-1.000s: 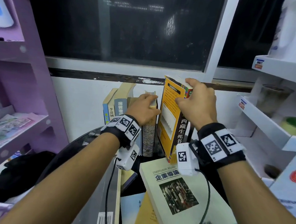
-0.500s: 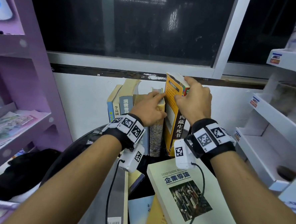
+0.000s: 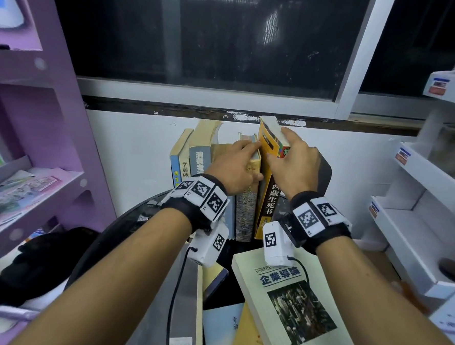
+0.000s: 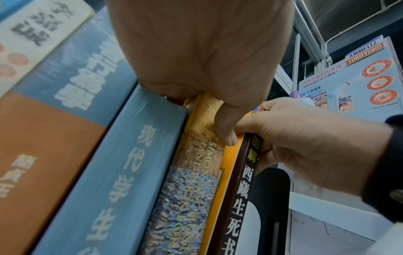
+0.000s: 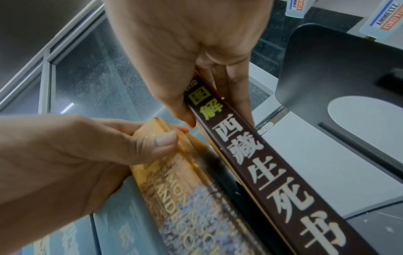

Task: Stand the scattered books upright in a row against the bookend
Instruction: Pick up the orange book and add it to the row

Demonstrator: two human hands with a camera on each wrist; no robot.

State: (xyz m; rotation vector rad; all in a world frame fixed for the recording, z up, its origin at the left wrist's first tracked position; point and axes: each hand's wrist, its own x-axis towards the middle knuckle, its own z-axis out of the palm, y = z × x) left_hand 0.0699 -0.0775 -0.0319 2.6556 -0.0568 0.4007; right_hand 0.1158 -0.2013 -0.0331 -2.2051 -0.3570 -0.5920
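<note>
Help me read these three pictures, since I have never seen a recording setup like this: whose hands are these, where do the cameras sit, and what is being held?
No machine here: a person works with bare hands, wearing cuffs with black-and-white marker squares and a small camera on each wrist. The wide picture comes from a camera on the head, looking down at both arms. The other two look along each hand at its fingers.

The right hand grips the top of a yellow book with a dark brown spine, standing it at the right end of a row of upright books. The left hand holds the gold-spined book beside it, thumb on the spine. A black bookend stands right of the yellow book. Nearer the person, a pale green book and others lie flat.
</note>
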